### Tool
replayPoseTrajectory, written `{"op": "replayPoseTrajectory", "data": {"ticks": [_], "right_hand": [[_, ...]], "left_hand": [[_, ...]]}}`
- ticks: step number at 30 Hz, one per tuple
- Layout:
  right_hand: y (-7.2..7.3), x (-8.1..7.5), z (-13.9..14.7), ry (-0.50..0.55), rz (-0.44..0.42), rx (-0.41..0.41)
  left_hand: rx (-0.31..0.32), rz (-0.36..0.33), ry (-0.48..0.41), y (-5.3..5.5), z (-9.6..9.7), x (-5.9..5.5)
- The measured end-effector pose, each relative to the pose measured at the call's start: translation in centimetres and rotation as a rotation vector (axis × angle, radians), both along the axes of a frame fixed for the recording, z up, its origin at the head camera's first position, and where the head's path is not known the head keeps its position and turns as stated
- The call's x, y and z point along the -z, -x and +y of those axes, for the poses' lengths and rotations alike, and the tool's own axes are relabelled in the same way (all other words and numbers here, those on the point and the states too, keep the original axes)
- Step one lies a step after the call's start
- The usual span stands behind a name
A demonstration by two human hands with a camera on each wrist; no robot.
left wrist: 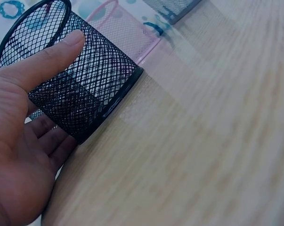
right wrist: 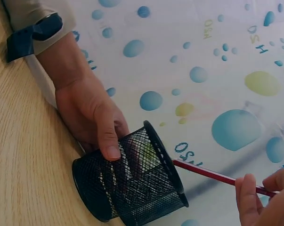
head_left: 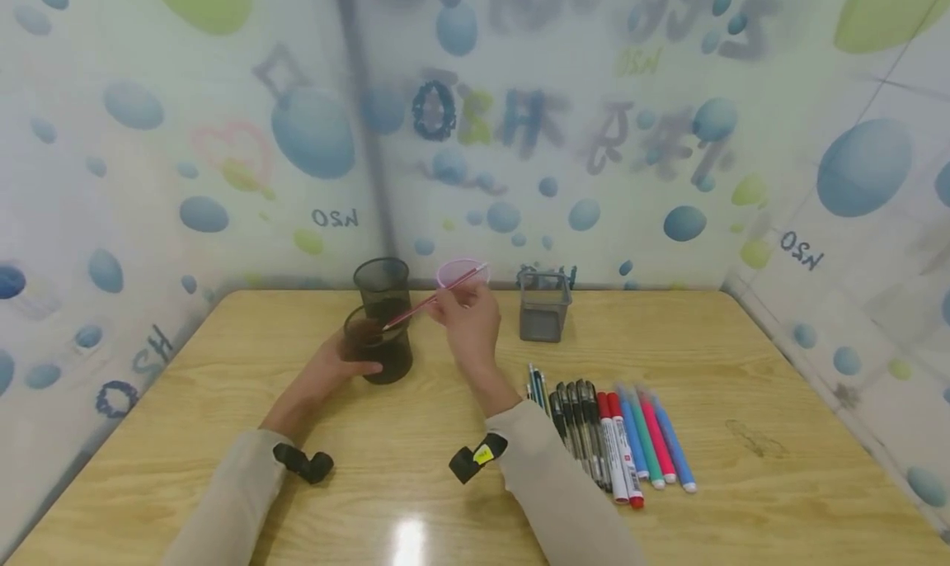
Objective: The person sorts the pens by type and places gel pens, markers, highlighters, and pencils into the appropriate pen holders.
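Observation:
My left hand (head_left: 336, 360) grips a round black mesh pen holder (head_left: 395, 363) standing on the table, with the thumb along its near side in the left wrist view. My right hand (head_left: 475, 327) pinches a red pencil (head_left: 425, 304) close to its upper end. The pencil slants down to the left, and its lower tip overlaps the holder's mouth in the head view. In the right wrist view that tip of the pencil (right wrist: 207, 173) is right at the rim. A second black mesh holder (head_left: 382, 279) stands directly behind the gripped one.
A pink mesh holder (left wrist: 127, 35) stands behind my right hand, and a square dark mesh holder (head_left: 544, 318) is to its right. Pencils (head_left: 538, 384), black pens (head_left: 582, 426), red-capped markers (head_left: 618, 450) and coloured felt-tips (head_left: 656, 438) lie at the right. A patterned wall (head_left: 475, 178) borders the table's back.

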State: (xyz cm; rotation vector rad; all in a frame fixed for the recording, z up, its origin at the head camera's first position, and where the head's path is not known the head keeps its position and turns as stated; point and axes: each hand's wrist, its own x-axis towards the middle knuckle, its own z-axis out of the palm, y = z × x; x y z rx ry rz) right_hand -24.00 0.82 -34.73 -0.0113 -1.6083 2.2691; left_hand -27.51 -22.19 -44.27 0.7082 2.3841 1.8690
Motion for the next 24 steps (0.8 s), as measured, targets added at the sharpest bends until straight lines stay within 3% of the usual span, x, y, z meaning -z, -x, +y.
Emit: {"op": "replayPoseTrajectory", "data": {"ticks": [9,16,24], "right_hand": [[0.6,0.7,-2.0,-0.202,-0.015,0.004],[0.9,1.2,-2.3,-0.2,-0.048,-0.033],[0.8,1.3,-2.2,-0.23,-0.009,-0.015]], "left_hand": [[0.012,0.047,0.035,0.1,-0.1,-0.1],[-0.001,0.039,0.038,0.2,-0.1,-0.1],[-0.004,0.021,0.024,0.1,0.0,-0.1]]}}
